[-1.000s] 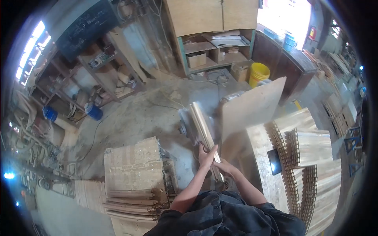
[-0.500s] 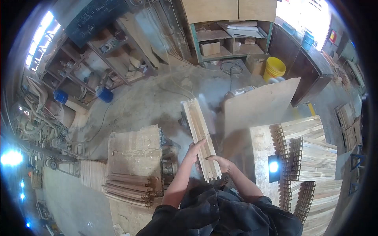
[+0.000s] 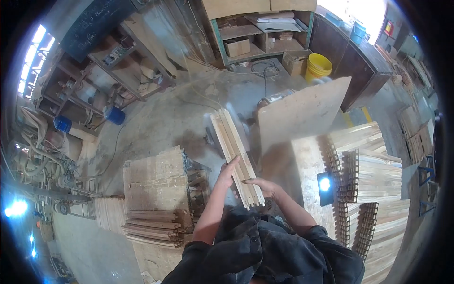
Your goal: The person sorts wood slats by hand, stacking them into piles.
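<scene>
Head view: both hands hold a bundle of notched wooden slats [image 3: 235, 154] above the floor. Left hand [image 3: 228, 171] grips its left edge, right hand [image 3: 266, 187] its near end, beside a plywood sheet [image 3: 298, 111] and stacked slats [image 3: 371, 175].

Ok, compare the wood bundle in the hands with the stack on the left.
The bundle is a few long slats held in the air, slanting away from the person; the stack is many pieces lying piled.
The bundle is narrow; the stack is far wider and deeper.
The left hand and right hand grip the bundle's near end; no hand touches the stack.
Both are pale, unfinished wood with notched ends.
</scene>
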The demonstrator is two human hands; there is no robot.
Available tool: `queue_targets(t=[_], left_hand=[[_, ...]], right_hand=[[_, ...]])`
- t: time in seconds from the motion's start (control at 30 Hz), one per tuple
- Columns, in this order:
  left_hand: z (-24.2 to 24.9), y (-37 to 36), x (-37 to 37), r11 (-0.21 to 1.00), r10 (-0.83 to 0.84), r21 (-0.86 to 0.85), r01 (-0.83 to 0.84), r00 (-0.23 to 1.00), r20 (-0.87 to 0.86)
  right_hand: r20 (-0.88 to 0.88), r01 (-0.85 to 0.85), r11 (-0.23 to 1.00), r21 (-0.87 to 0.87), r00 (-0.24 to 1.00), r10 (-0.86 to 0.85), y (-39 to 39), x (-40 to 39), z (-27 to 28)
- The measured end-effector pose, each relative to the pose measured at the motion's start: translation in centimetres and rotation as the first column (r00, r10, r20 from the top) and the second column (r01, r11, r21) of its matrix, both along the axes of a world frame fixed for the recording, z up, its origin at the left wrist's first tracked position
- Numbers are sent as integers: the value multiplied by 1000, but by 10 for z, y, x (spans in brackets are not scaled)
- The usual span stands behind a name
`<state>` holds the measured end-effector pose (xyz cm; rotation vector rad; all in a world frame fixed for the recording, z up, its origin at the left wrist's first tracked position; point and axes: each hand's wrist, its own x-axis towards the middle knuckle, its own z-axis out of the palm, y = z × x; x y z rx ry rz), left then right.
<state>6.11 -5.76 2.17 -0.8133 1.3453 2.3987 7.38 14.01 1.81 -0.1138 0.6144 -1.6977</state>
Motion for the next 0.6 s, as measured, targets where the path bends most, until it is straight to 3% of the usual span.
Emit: queue_targets(t=[0.6], left_hand=[[-8,-3,-1,998,-29,48,30,999,-21]], right_hand=[[76,34,998,49,996,-38,-9,0,-2]])
